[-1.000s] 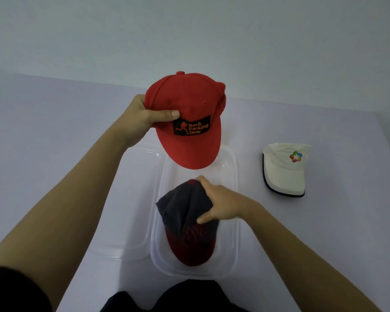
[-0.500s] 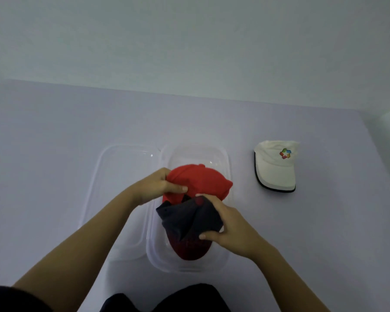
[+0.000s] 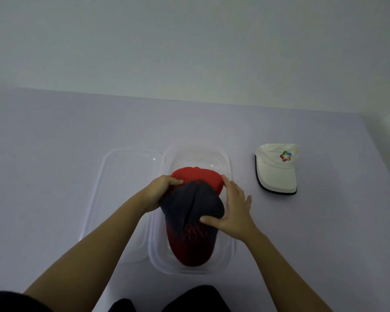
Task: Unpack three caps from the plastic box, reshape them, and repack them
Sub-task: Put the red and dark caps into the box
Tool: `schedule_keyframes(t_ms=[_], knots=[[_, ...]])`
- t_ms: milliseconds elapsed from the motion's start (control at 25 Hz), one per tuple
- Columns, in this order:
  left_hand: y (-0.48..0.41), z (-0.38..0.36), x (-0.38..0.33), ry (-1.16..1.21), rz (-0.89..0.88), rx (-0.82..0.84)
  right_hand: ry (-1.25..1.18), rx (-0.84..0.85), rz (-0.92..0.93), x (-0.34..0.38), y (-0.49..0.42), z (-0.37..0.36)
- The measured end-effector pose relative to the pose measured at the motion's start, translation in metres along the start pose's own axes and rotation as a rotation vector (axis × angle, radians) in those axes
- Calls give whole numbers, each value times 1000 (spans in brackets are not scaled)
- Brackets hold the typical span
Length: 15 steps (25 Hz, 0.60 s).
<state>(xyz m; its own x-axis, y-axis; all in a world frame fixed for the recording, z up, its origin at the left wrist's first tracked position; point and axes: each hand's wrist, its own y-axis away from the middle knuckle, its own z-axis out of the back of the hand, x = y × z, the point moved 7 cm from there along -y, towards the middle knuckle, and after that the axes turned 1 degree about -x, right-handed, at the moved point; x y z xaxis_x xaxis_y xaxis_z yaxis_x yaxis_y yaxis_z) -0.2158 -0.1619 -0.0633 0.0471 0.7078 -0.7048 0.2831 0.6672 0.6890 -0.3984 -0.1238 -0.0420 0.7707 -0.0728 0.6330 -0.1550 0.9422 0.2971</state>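
Observation:
A clear plastic box (image 3: 231, 255) sits on the table in front of me. Inside lies a dark grey cap with a red brim (image 3: 190, 224), brim toward me. A red cap (image 3: 198, 176) is tucked behind and partly under it at the far end of the box. My left hand (image 3: 160, 192) grips the left side of the two caps, thumb on the red one. My right hand (image 3: 233, 210) presses on the right side of the grey cap, thumb across its front, fingers spread. A white cap (image 3: 276, 170) with a coloured logo rests on the table to the right of the box.
The box's clear lid (image 3: 119, 188) lies flat against the left side of the box. The lilac table (image 3: 54, 167) ends at a pale wall behind. A dark garment (image 3: 189, 300) shows at the bottom edge.
The red cap came down from the air into the far end of the box behind the grey cap. My right hand shifted to the grey cap's right side.

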Motion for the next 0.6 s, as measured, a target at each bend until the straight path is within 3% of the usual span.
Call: schedule_keyframes(t_ms=[200,320,400,600], knots=[[-8,9,-3,-393,-39,-228,231,25,-28,-6,-16,4],[-2,3,-9,-505,-206,-371,248,63,-46,-8,-20,-2],[2,-9,-7,-599,-327,-364,212,71,-45,-9,-20,-7],[-7,-14,1,-816,-338,-371,216,147,-42,-10,-25,-7]])
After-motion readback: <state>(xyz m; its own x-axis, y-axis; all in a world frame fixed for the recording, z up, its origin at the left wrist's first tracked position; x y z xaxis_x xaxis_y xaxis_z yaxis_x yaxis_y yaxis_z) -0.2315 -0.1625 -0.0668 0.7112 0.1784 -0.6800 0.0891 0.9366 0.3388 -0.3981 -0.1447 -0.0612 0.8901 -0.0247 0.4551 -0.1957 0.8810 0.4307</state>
